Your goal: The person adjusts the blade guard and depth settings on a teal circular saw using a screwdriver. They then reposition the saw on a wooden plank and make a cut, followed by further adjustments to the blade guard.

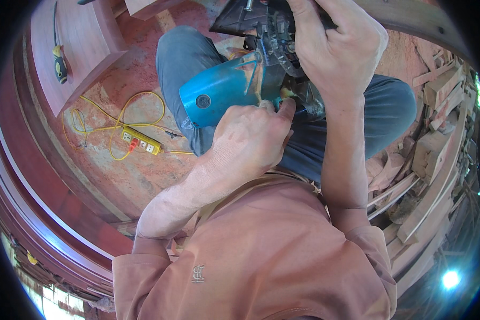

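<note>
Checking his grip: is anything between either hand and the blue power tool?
Nothing visible. The left hand rests directly on the blue power tool at its rear, and the right hand grips its dark metal guard from above.

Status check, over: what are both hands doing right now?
Left hand grips blue power saw at its body. Right hand clasps the saw's top. Yellow power strip lies apart on the floor.

free: floor left (138,176) | blocked: wood offcuts (437,149) right, knees (186,53)
</note>
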`<act>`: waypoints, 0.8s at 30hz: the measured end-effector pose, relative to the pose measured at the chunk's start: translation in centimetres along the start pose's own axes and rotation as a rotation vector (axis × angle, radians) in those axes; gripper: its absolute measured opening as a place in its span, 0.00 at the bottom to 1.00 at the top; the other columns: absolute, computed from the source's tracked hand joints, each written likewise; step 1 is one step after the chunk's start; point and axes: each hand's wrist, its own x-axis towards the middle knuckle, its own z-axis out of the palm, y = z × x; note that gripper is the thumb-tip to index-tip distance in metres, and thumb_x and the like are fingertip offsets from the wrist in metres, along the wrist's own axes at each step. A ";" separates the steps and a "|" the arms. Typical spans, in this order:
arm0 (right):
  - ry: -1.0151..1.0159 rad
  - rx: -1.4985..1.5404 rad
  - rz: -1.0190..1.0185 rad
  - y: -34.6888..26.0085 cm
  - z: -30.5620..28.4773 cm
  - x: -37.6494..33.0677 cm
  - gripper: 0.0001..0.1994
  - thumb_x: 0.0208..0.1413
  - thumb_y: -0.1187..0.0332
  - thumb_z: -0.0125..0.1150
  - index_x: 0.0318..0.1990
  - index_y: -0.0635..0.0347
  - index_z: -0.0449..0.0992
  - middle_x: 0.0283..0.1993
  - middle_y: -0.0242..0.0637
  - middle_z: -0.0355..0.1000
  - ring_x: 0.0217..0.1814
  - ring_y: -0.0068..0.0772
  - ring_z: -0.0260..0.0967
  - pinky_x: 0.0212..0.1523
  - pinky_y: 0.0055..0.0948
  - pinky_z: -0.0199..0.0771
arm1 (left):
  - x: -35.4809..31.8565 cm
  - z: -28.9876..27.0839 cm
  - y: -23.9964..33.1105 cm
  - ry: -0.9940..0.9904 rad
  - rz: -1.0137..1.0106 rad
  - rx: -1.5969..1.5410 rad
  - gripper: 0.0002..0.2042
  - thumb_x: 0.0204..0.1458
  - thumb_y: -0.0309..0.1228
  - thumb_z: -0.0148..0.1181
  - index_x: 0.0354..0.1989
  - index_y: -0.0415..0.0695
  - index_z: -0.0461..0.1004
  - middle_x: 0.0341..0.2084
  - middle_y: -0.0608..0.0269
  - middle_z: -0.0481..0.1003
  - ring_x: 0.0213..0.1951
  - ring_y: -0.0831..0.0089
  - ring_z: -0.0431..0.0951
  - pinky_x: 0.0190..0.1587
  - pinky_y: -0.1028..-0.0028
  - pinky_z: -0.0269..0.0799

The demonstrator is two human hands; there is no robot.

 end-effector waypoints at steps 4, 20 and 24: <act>-0.063 -0.093 0.002 -0.7 -1.0 0.0 0.04 0.56 0.79 0.72 0.38 0.70 0.85 0.34 0.50 0.84 0.35 0.46 0.86 0.39 0.32 0.83 | 0.1 0.0 0.0 -0.013 -0.002 -0.003 0.22 0.59 0.36 0.68 0.61 0.42 0.75 0.32 0.46 0.78 0.35 0.45 0.82 0.37 0.51 0.75; -0.040 -0.046 0.018 -0.2 -1.1 0.0 0.05 0.57 0.80 0.70 0.40 0.71 0.86 0.40 0.50 0.85 0.39 0.45 0.86 0.42 0.31 0.84 | 0.2 -0.2 0.1 -0.023 -0.001 0.006 0.23 0.59 0.36 0.67 0.62 0.42 0.74 0.33 0.45 0.79 0.36 0.45 0.83 0.38 0.50 0.76; -0.187 -0.104 -0.141 -0.4 -4.6 0.8 0.08 0.59 0.79 0.68 0.44 0.69 0.86 0.45 0.49 0.85 0.44 0.48 0.85 0.47 0.32 0.84 | 0.1 -0.3 0.1 -0.014 -0.006 -0.005 0.24 0.60 0.36 0.67 0.63 0.42 0.73 0.33 0.44 0.80 0.37 0.45 0.83 0.39 0.50 0.76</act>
